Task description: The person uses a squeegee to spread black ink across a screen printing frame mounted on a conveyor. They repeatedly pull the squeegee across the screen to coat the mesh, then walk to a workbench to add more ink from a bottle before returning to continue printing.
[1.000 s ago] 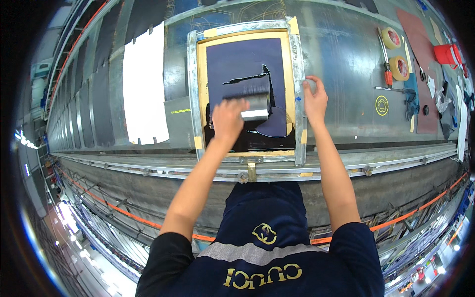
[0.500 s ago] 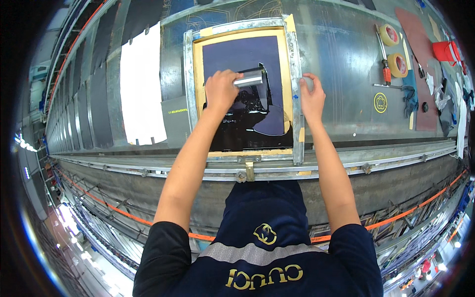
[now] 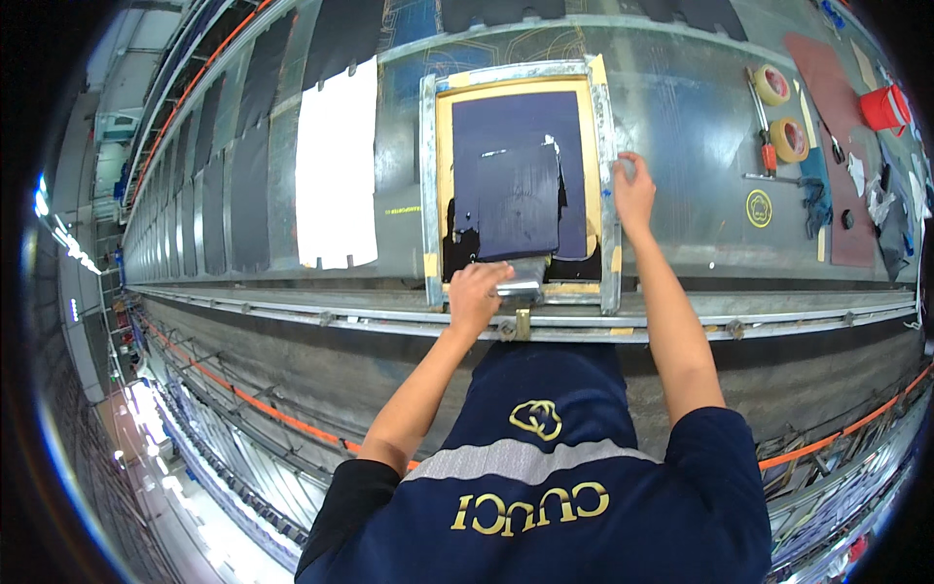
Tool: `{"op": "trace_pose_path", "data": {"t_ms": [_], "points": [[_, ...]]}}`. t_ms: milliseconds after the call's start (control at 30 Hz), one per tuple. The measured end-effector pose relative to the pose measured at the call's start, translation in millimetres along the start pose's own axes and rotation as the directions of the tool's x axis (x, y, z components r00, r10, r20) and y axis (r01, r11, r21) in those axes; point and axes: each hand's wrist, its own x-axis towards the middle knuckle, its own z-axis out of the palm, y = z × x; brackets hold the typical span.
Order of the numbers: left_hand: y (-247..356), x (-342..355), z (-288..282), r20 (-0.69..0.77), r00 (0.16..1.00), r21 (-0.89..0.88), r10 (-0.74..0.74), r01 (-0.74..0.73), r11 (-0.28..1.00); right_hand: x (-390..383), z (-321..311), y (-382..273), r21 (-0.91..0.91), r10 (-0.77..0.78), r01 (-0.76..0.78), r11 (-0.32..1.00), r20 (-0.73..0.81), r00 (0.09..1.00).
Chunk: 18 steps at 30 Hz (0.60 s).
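My left hand (image 3: 477, 297) is closed on the handle of a squeegee (image 3: 523, 280) at the near edge of a printing screen. The screen's metal frame (image 3: 428, 185) has a yellowish inner border and lies on the long table. Dark wet ink (image 3: 467, 265) lies along the near end of the mesh. Over the purple-grey mesh (image 3: 520, 117) runs a smeared dark band, ending close to the squeegee. At the frame's right side my right hand (image 3: 634, 195) has its fingers curled round a small greyish rounded piece that I cannot make out.
A white sheet (image 3: 337, 165) lies left of the frame, with several dark panels (image 3: 251, 185) beyond it. To the right are tape rolls (image 3: 789, 140), a red-handled tool (image 3: 768, 154), rags (image 3: 815, 206) and a red bucket (image 3: 883, 108). A metal rail (image 3: 662, 321) runs along the near edge.
My left hand has drawn the squeegee toward me, from mid-screen to its near end, leaving a smoother ink band. My right hand stays by the frame's right side. The view has shifted slightly.
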Motion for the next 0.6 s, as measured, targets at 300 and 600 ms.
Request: {"op": "trace_pose_path", "data": {"t_ms": [300,600], "points": [[-53,-1,-20,-0.226,0.799,-0.1,-0.558,0.55,0.829,0,-2,1,-0.001,0.038,-0.038,0.999,0.021,0.999],[15,40,39,-0.019,0.797,-0.441,-0.603,0.535,0.721,1,-5,-3,0.018,0.122,-0.124,0.992,0.077,0.99]]}}
